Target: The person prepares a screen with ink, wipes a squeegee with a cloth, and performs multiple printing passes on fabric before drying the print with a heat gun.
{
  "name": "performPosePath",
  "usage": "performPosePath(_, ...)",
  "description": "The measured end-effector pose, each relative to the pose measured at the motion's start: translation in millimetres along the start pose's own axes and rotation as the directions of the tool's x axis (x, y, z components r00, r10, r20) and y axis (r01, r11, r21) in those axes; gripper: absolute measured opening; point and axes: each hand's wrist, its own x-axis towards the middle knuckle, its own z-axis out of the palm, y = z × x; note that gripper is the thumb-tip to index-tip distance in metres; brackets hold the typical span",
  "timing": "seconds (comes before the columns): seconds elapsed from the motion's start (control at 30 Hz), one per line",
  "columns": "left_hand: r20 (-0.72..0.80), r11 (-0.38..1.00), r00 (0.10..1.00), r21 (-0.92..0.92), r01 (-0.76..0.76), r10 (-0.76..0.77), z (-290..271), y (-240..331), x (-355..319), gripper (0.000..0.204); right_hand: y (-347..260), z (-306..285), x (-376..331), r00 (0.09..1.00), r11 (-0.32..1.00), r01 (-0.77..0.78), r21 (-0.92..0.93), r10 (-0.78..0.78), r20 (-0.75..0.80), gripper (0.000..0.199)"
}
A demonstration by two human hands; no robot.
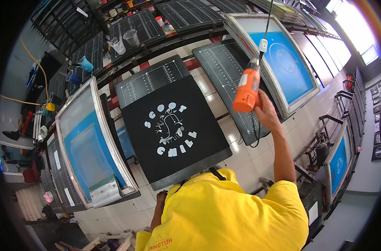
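My right hand (265,111) is wrapped around an orange heat gun (248,90), raised over the right side of the printing stations. Its cord runs up past a white connector (263,45). In front of my yellow shirt, a black fabric piece (199,125) lies flat on a dark printing board (153,81). A white print (170,129) of arched lettering around a scooter-like drawing is at its middle. My left hand (161,196) hangs low by the board's near edge, small and dark, its fingers not clear.
A screen frame (130,184) with blue mesh stands tilted at the left, a squeegee (102,192) at its lower end. Another blue screen (301,81) leans at the right beside a ruled board (224,69). Plastic cups (132,38) stand on the far boards. A framed screen (339,165) leans farther right.
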Motion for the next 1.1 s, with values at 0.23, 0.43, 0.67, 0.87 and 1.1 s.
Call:
performPosePath(0.23, 0.016, 0.97, 0.996, 0.226, -0.085, 0.084, 17.7, 26.6, 2.3, 0.044, -16.0, -17.6, 18.6, 0.987, 0.982, -0.056, -0.183, 0.027, -0.158, 0.064)
performPosePath(0.43, -0.012, 0.994, 0.999, 0.104, -0.035, 0.036, 19.5, 21.7, 4.9, 0.043, -5.9, 67.3, 34.5, 0.987, 0.978, -0.148, -0.147, 0.138, -0.08, 0.06)
performPosePath(0.67, -0.021, 0.999, 0.999, 0.02, -0.03, 0.031, 25.0, 23.1, 7.0, 0.044, 53.5, 84.5, 36.0, 0.954, 0.925, -0.278, -0.26, 0.233, -0.191, 0.05)
performPosePath(0.87, -0.01, 0.964, 0.993, 0.239, -0.114, 0.12, 22.4, 4.4, 0.0, 0.044, 96.8, 84.4, 27.8, 0.926, 0.858, -0.364, -0.361, 0.293, -0.238, 0.043)
performPosePath(1.1, -0.03, 0.998, 0.998, 0.036, -0.054, 0.055, 26.4, 26.5, -23.8, 0.044, 130.3, 58.5, 28.4, 0.891, 0.829, -0.418, -0.372, 0.293, -0.347, 0.051)
